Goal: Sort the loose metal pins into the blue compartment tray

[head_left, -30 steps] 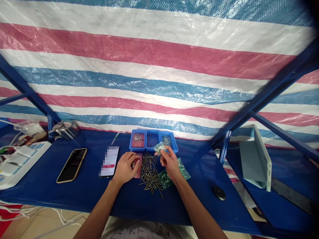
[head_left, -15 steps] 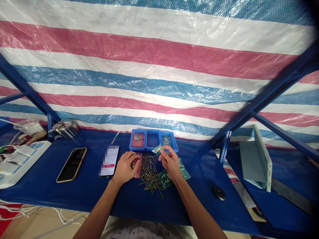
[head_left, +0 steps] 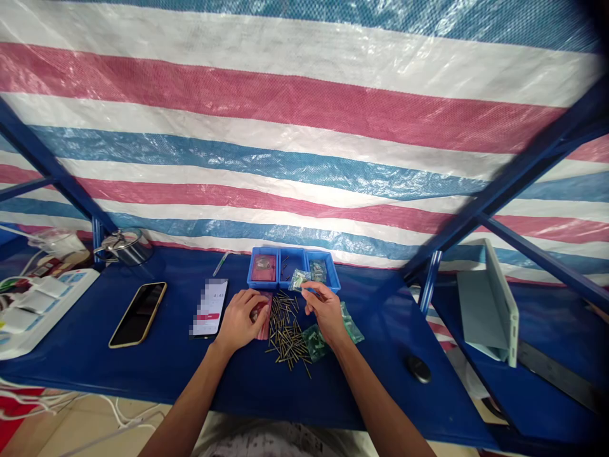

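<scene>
My right hand (head_left: 327, 312) pinches a small clear plastic bag (head_left: 299, 280) between thumb and fingers, just in front of the blue three-compartment tray (head_left: 292, 287). What lies inside that bag is too small to make out. My left hand (head_left: 240, 318) rests on the table with its fingers curled around a pink plastic bag (head_left: 264, 331), partly hiding it. Between my hands lies a loose pile of thin metal rods, like drill bits (head_left: 288, 336). Greenish plastic bags (head_left: 316, 343) lie beneath and beside my right wrist.
The tray holds a pink bag (head_left: 263, 268) at left, a few thin rods in the middle and clear bags (head_left: 318, 270) at right. Two phones (head_left: 137, 315) (head_left: 208, 309), a pen (head_left: 221, 263), a metal cup (head_left: 127, 247), a power strip (head_left: 45, 311) and a black round object (head_left: 419, 369) surround the work area.
The small clear bag in my right hand has moved slightly left and turned flatter towards me. The right fingers have shifted a little. My left hand stays in place.
</scene>
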A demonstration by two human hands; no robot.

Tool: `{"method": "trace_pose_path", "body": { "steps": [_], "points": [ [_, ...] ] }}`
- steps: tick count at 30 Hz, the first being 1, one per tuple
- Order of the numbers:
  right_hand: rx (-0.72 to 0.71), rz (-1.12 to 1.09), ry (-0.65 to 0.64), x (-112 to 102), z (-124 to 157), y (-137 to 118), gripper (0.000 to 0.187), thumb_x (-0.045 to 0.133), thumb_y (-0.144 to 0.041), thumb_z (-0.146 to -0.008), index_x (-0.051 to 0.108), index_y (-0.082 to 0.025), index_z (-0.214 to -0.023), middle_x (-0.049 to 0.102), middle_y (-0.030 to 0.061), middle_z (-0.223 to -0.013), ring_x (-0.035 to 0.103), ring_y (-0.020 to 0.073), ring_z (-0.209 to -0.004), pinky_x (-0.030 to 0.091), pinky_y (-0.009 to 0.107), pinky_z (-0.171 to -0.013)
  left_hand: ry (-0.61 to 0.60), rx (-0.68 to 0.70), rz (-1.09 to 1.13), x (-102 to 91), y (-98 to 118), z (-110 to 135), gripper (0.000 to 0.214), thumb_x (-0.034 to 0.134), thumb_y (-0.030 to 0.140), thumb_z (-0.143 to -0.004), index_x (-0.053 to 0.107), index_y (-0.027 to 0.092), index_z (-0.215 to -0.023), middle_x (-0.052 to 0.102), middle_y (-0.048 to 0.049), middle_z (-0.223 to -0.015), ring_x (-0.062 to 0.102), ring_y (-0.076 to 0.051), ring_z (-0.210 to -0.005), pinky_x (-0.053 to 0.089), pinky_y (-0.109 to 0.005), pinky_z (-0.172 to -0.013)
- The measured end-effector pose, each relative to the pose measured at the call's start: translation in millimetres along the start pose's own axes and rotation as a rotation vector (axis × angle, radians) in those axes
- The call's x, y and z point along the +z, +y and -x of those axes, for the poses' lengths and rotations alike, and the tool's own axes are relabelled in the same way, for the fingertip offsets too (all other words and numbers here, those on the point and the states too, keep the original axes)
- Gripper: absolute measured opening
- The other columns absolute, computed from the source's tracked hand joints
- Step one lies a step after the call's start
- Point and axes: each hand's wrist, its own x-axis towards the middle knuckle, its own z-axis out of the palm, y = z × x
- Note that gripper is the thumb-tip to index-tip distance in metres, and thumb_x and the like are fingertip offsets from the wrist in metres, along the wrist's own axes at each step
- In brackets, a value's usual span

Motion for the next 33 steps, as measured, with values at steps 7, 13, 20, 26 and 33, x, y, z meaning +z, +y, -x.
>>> {"method": "trace_pose_path", "body": {
  "steps": [7, 13, 20, 26, 33],
  "points": [
    [-0.06, 0.069, -0.062, 2, 2, -6, 0.038, 0.082, -0.041, -0.083, 0.077, -0.029, -0.119, 0.074, 0.0074, -0.121, 0.071, 0.029, -0.103, 0.062, 0.034, -0.063, 0.0, 0.002, 0.0, 2.1, -2, 1, 0.017, 0.056, 0.03, -0.103, 0.07, 0.025, -0.11, 0.069, -0.0077, -0.11, 0.064, -0.027, -0.103, 0.052, -0.045, -0.093],
    [-0.064, 0.03, -0.074, 7, 2, -5, 0.056, 0.083, -0.037, -0.082, 0.068, -0.032, -0.136, 0.07, 0.0066, -0.13, 0.072, 0.03, -0.108, 0.065, 0.036, -0.067, -0.001, 0.004, 0.004, 0.0, -1, 0, 0.016, 0.056, 0.031, -0.103, 0.069, 0.025, -0.108, 0.07, -0.0077, -0.109, 0.064, -0.027, -0.101, 0.052, -0.045, -0.09],
    [-0.114, 0.072, -0.004, 2, 0, 0, 0.03, 0.083, -0.041, -0.084, 0.072, -0.027, -0.109, 0.069, 0.0052, -0.106, 0.068, 0.0235, -0.088, 0.061, 0.032, -0.061, -0.007, -0.006, 0.002, 0.7, -1, 0, 0.018, 0.057, 0.035, -0.103, 0.071, 0.025, -0.109, 0.07, -0.0077, -0.11, 0.065, -0.027, -0.101, 0.052, -0.045, -0.091],
    [-0.153, 0.091, -0.032, 1, -2, 4, 0.033, 0.082, -0.041, -0.085, 0.071, -0.027, -0.113, 0.068, 0.0028, -0.1, 0.064, 0.02, -0.087, 0.059, 0.034, -0.08, -0.008, -0.004, 0.001, 0.6, -2, 1, 0.018, 0.059, 0.037, -0.103, 0.071, 0.025, -0.109, 0.069, -0.008, -0.111, 0.064, -0.027, -0.101, 0.052, -0.044, -0.091],
    [-0.121, 0.11, -0.022, 4, 1, 0, 0.049, 0.085, -0.039, -0.081, 0.07, -0.029, -0.127, 0.067, 0.0031, -0.104, 0.066, 0.0217, -0.092, 0.058, 0.036, -0.087, -0.011, -0.005, 0.012, -0.1, -1, 1, 0.019, 0.058, 0.038, -0.104, 0.071, 0.025, -0.11, 0.07, -0.0077, -0.11, 0.064, -0.027, -0.102, 0.052, -0.045, -0.092]
  ]
}}
